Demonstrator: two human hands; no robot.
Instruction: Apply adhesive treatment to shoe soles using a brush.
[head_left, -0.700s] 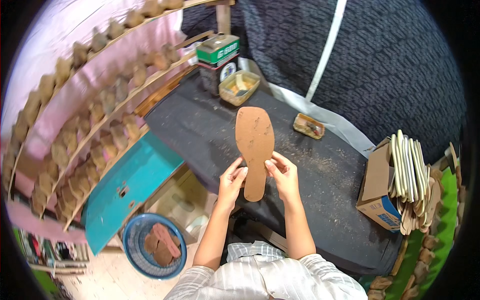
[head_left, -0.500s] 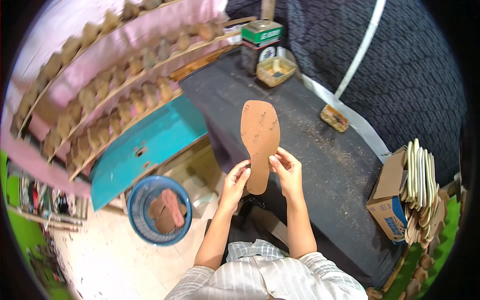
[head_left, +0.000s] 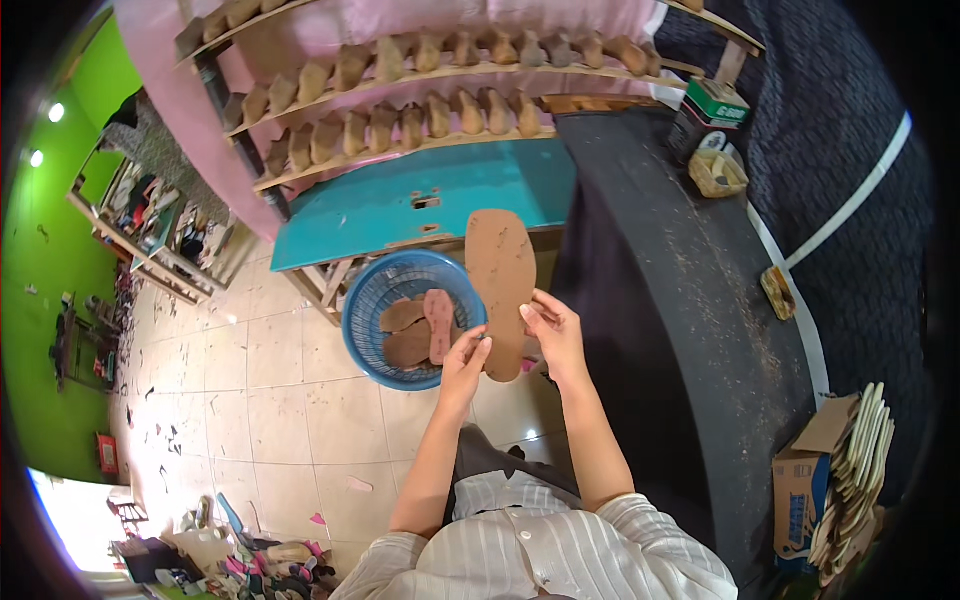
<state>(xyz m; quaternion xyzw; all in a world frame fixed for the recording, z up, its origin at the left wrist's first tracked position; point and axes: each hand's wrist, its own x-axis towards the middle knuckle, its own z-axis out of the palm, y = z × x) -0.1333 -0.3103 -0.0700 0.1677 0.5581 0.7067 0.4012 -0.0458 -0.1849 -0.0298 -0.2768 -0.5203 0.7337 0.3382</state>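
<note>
Near the blue basket [head_left: 430,272], the left hand [head_left: 463,372] and right hand [head_left: 556,335] pinch a brown sole [head_left: 502,270] by opposite edges of its lower half; probably light and slightly bendy, it suits a gentle edge grip there.

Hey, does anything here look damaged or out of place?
Yes. The teal table has a ragged hole in its top, as if broken through. Scraps litter the tiled floor instead of being binned. The brown sole being held has small dark marks; I can't tell whether they're damage.
</note>
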